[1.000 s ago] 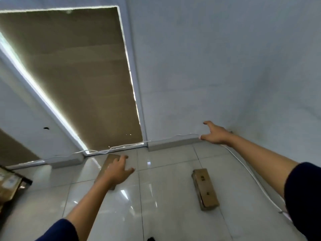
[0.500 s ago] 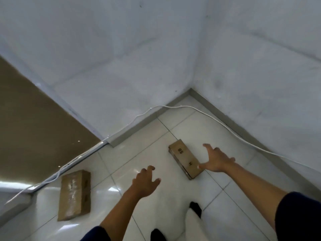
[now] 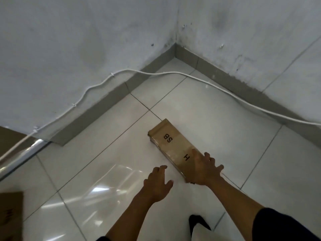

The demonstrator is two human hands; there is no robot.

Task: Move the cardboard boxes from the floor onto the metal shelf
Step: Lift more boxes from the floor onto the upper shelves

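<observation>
A long, narrow cardboard box (image 3: 171,142) marked "SB" and "H" lies flat on the white tiled floor near the room's corner. My right hand (image 3: 205,168) lies on the box's near end with fingers spread over its top. My left hand (image 3: 157,182) hovers just left of that end, fingers loosely spread, holding nothing and not touching the box. A second cardboard box (image 3: 10,214) lies on the floor at the lower left edge, partly cut off. The metal shelf is out of view.
Two grey walls meet in a corner (image 3: 175,49) beyond the box, with a grey skirting. A white cable (image 3: 173,73) runs along the walls and across the floor corner. A door threshold (image 3: 20,153) is at the left. My dark shoe (image 3: 198,223) stands below.
The view has swung right and down toward the corner box. My right hand has come down onto the box's near end, and my left hand has moved closer beside it.
</observation>
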